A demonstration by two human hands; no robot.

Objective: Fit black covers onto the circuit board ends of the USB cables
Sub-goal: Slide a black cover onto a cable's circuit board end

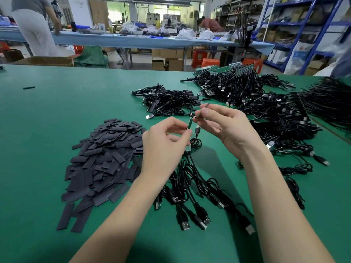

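Left hand (165, 141) pinches circuit board (189, 128) upright, right hand (222, 124) pinches black cover (202, 110) above it, lining up to sleeve it on

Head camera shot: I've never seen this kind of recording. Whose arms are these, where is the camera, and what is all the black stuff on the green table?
No machine here: a person wears the camera on their head, so you look down along their own arms. On the green table lie a heap of flat black covers, finished-looking USB cables near the body, and tangled cables with green circuit boards farther right. The left hand pinches a circuit board strip upright; the right hand pinches a cover just above it.
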